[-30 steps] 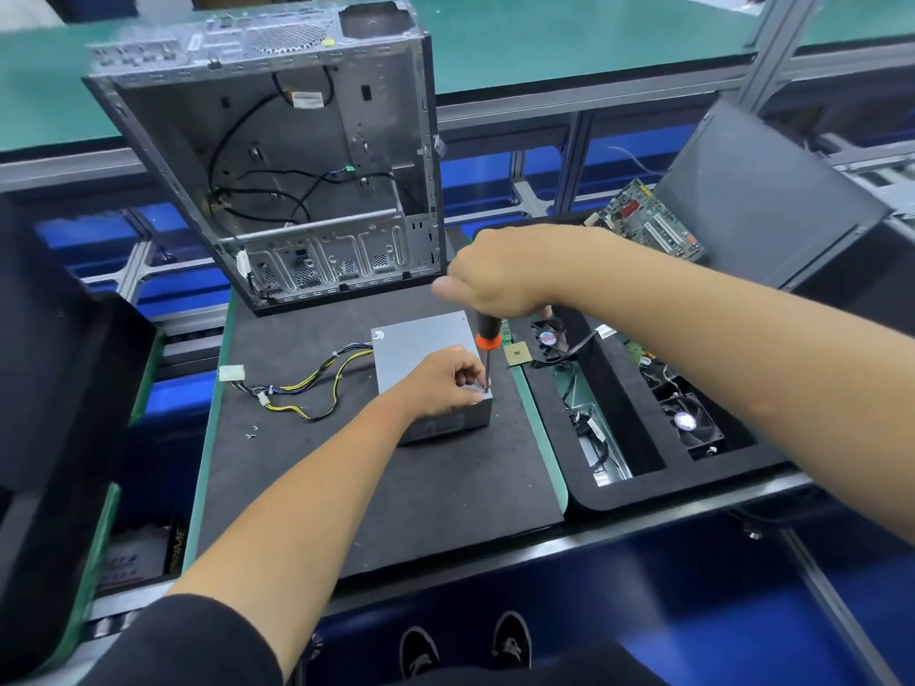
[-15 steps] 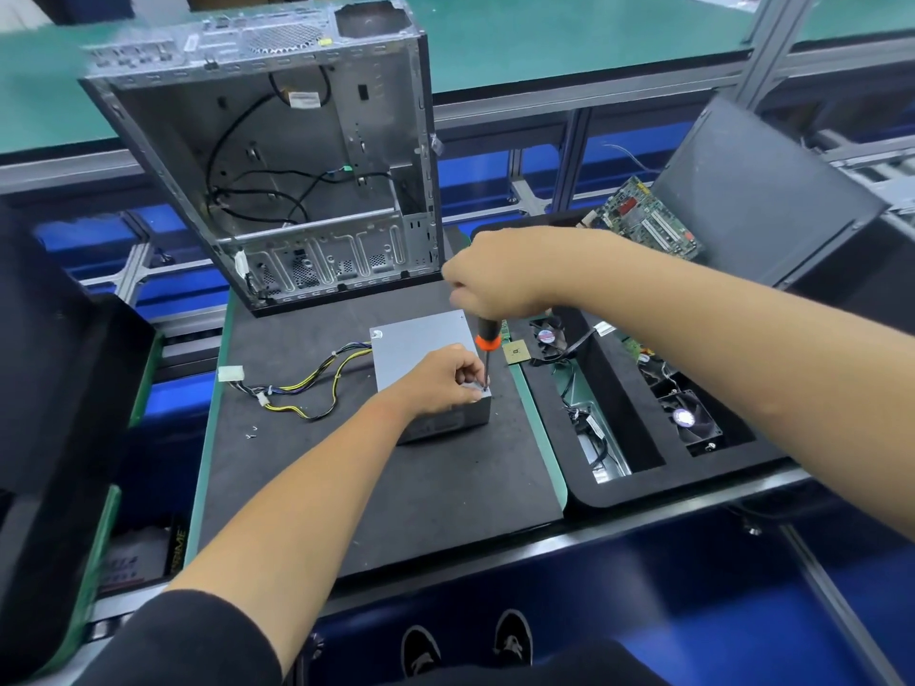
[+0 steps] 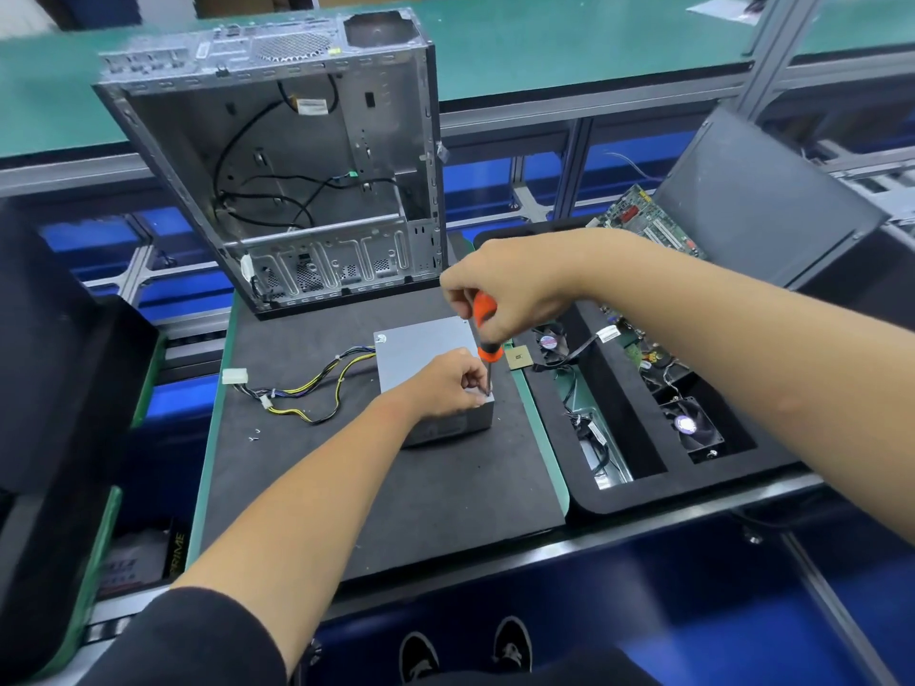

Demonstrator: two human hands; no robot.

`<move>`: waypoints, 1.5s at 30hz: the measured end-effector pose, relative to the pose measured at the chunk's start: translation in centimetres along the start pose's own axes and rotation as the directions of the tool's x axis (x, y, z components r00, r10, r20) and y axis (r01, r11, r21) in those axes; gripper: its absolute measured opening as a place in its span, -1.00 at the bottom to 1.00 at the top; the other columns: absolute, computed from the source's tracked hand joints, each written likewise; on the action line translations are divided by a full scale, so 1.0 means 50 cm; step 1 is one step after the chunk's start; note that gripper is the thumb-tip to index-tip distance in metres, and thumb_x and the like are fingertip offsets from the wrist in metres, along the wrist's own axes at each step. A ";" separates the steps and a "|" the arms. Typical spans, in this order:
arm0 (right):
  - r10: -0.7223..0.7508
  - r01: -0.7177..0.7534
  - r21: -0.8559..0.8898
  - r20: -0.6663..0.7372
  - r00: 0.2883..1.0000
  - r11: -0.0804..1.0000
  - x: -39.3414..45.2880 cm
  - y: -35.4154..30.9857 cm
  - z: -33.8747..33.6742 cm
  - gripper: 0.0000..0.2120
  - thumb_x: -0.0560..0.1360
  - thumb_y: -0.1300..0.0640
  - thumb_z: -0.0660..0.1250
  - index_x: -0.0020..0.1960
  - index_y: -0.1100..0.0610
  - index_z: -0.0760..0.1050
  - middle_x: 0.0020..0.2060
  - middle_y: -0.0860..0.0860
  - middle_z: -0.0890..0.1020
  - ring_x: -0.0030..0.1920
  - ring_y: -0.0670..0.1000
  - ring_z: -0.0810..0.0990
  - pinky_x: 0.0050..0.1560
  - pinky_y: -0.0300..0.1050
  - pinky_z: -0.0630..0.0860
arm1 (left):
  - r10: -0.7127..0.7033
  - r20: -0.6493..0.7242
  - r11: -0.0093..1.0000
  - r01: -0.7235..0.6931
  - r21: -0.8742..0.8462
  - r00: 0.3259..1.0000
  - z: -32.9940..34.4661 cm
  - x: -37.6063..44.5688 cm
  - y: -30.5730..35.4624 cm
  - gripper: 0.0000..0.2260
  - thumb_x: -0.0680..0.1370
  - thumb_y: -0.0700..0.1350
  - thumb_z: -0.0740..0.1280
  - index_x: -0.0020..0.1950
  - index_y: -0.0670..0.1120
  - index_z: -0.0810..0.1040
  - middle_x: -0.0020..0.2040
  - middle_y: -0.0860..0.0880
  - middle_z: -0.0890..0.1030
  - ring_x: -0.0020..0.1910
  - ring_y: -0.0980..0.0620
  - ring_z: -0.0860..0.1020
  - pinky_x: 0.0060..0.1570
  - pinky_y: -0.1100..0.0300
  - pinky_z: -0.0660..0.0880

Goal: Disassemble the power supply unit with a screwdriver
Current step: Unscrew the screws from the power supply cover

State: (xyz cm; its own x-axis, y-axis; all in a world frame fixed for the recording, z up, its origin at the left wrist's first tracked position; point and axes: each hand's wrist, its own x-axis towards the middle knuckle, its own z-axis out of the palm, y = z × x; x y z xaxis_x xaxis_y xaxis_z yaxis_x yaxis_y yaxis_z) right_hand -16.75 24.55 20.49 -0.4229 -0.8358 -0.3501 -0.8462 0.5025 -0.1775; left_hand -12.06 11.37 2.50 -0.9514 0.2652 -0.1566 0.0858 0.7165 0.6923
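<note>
A grey metal power supply unit (image 3: pixel 421 346) lies on the dark mat (image 3: pixel 376 487), its yellow and black cable bundle (image 3: pixel 317 388) trailing to the left. My right hand (image 3: pixel 510 289) grips the orange-and-black handle of a screwdriver (image 3: pixel 485 334), which stands nearly upright with its tip at the unit's near right top corner. My left hand (image 3: pixel 445 386) rests on that corner, fingers curled beside the shaft at the tip. The screw itself is hidden by my fingers.
An empty open computer case (image 3: pixel 297 180) stands behind the unit. A black foam tray (image 3: pixel 619 492) to the right holds fans, cables and a circuit board (image 3: pixel 648 227). A small chip (image 3: pixel 518 359) lies by the mat's right edge. Loose screws (image 3: pixel 254 434) lie at left.
My right hand has shifted its hold on the handle, so more of the orange grip shows. The left hand and the unit have stayed in place.
</note>
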 end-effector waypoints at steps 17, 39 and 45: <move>0.086 -0.086 -0.001 -0.017 0.996 0.996 -0.001 0.010 0.006 -0.80 0.48 -0.03 0.31 -0.04 0.09 0.40 -0.23 -0.05 0.54 -0.23 0.01 0.54 -0.24 -0.06 0.48 | -0.053 0.052 0.998 0.054 -0.017 0.997 -0.007 0.006 0.011 -0.87 0.43 -0.35 0.38 -0.16 -0.14 0.51 -0.27 0.07 0.34 -0.33 0.17 0.32 -0.34 0.47 0.28; 0.028 -0.024 0.089 -0.042 0.999 0.996 -0.011 0.017 0.009 -0.82 0.37 0.22 0.36 -0.07 0.06 0.44 -0.34 -0.12 0.52 -0.41 -0.28 0.48 -0.49 -0.36 0.29 | -0.112 0.132 0.994 0.109 0.024 0.985 -0.018 0.014 0.024 -0.88 0.44 -0.34 0.38 -0.16 -0.15 0.50 -0.32 0.05 0.37 -0.37 0.17 0.33 -0.40 0.44 0.27; 0.158 -0.157 0.015 -0.109 0.981 0.987 0.002 0.016 0.021 -0.70 0.60 -0.06 0.09 -0.09 0.16 0.37 -0.27 0.08 0.58 -0.36 0.15 0.65 -0.34 -0.06 0.47 | -0.118 0.129 0.993 0.118 0.007 0.985 -0.016 0.015 0.028 -0.85 0.44 -0.36 0.37 -0.18 -0.15 0.48 -0.31 0.04 0.39 -0.36 0.15 0.34 -0.38 0.44 0.28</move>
State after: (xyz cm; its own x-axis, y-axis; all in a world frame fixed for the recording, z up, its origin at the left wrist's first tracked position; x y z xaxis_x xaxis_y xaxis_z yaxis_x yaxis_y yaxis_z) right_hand -17.14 25.11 19.34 -0.5839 -0.7650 -0.2717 -0.7642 0.6309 -0.1343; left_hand -12.87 12.02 3.92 -0.9088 0.2598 -0.3265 -0.0251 0.7470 0.6643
